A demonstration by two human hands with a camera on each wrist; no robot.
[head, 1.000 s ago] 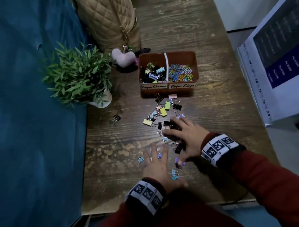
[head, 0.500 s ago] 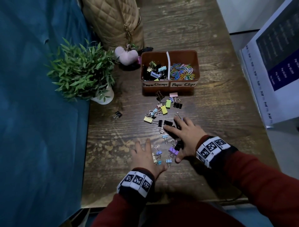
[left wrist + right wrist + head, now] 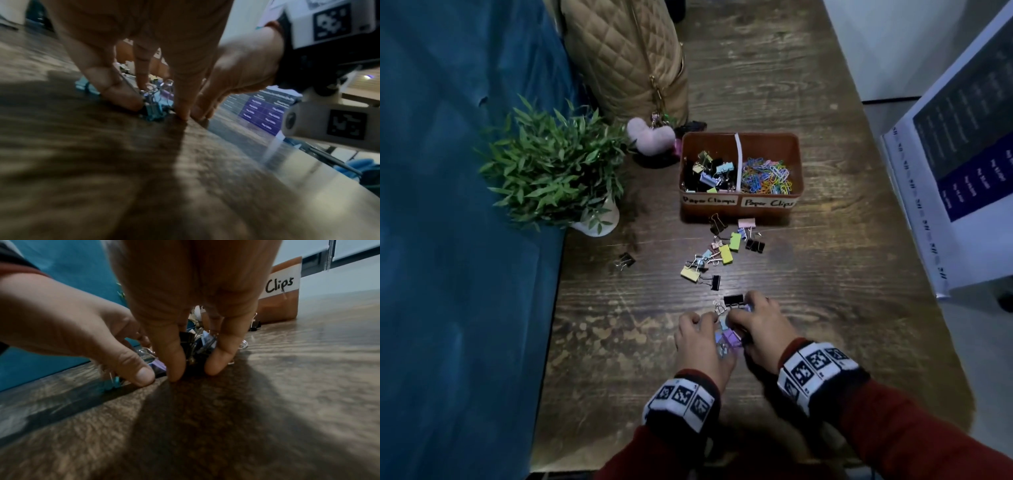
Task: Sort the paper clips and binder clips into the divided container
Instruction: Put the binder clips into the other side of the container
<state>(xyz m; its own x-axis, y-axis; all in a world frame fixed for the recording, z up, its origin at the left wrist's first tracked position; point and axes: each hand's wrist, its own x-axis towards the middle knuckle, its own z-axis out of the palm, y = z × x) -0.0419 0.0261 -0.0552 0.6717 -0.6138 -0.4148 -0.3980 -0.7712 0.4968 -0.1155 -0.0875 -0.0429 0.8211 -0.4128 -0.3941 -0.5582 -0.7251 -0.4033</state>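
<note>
A brown divided container (image 3: 739,210) stands mid-table, binder clips (image 3: 710,173) in its left half and coloured paper clips (image 3: 767,176) in its right. Several loose binder clips (image 3: 724,253) trail from it toward me. Near the front, my left hand (image 3: 702,320) and right hand (image 3: 743,318) meet, fingers curled round a small heap of clips with a purple one (image 3: 731,337) showing between them. In the left wrist view my left hand (image 3: 156,104) cups teal clips (image 3: 153,111). In the right wrist view my right hand (image 3: 191,369) cups black clips (image 3: 186,337) and a purple one (image 3: 159,367).
A potted plant (image 3: 551,168), a quilted tan bag (image 3: 626,58) and a pink heart plush (image 3: 650,135) stand left of and behind the container. One stray black clip (image 3: 625,261) lies left. Blue cloth (image 3: 448,240) borders the table's left edge; a printed board (image 3: 962,154) leans at right.
Both hands went from spread flat over the clips to curled, and drew together, raking the nearest clips into one heap between them.
</note>
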